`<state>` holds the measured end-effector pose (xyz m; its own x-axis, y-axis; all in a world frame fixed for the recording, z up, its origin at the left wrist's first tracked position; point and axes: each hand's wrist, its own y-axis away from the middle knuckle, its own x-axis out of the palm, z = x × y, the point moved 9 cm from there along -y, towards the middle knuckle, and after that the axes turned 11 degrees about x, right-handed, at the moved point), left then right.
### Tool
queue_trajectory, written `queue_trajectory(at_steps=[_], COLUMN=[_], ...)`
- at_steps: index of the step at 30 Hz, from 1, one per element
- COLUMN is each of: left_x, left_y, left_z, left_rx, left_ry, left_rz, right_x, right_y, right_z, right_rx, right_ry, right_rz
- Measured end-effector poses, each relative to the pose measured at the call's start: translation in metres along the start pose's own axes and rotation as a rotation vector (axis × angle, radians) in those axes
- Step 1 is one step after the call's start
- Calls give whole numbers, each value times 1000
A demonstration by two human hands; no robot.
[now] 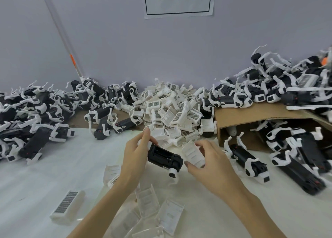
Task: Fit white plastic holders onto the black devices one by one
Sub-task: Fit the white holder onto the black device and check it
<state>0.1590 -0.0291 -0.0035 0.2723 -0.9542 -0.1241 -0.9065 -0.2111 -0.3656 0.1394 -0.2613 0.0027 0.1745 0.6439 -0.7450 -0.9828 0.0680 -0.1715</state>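
Note:
My left hand (133, 154) grips a black device (164, 157) by its far end and holds it tilted above the white table, its white-capped end pointing down and to the right. Just right of the device, my right hand (206, 163) pinches a white plastic holder (193, 154) between thumb and fingers. Holder and device are close together but apart. A heap of loose white holders (172, 112) lies behind my hands at the middle of the table.
Piles of black devices with white arms lie at the left (36, 115) and at the right (296, 148), some in and on a brown cardboard box (242, 115). Several loose white holders (149, 207) and one barcoded holder (67, 208) lie near the front edge.

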Motion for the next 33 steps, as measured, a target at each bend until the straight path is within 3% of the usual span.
queue_trajectory(at_steps=[3, 7, 14, 18, 24, 26, 30, 33], left_x=[1, 5, 17, 21, 21, 21, 27, 27], left_y=[1, 3, 7, 10, 9, 8, 10, 11], left_z=[-2, -8, -24, -26, -28, -26, -30, -29], left_rx=[10, 19, 78, 85, 111, 95, 123, 127], left_ry=[-12, 6, -21, -31, -58, -43, -59, -70], left_rz=[6, 50, 155, 159, 178, 188, 214, 217], right_x=[-3, -3, -5, -10, 18, 20, 5, 11], right_y=[3, 6, 8, 8, 7, 7, 11, 14], right_z=[9, 12, 15, 14, 16, 17, 23, 30], right_rx=[-102, -104, -103, -88, 29, 14, -113, -161], right_ry=[-190, -434, -483, -663, -849, -786, -407, -218], right_rz=[4, 53, -12, -33, 269, 303, 67, 38])
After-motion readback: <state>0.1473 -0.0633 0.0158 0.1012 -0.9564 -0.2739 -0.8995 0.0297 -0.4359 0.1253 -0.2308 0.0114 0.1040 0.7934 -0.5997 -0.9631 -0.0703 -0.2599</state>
